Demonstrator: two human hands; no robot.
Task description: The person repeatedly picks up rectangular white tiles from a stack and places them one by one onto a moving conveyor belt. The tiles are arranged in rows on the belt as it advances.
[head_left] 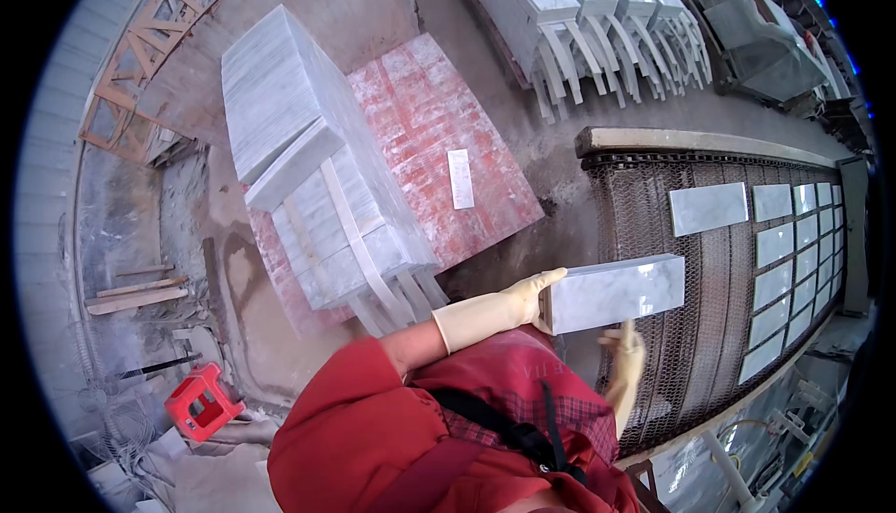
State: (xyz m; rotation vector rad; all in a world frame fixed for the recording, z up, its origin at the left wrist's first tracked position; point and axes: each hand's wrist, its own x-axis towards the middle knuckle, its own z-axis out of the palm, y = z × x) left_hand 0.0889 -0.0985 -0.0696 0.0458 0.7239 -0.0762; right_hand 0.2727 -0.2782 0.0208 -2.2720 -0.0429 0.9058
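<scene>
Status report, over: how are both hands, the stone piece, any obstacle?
Left hand grips pale stone piece's left end. Right hand open by near edge, contact unclear. No obstacle evident; nearest tile apart, on mesh belt.

The left arm [418, 343] bends at the elbow and reaches rightward across the front of the body, bare between sleeve and glove. The left hand [523, 305] is clenched in a grip, thumb stretched along the top, fingers mostly hidden. The right hand [627, 352], gloved too, points away from the body, fingers loosely spread and partly bent.
</scene>
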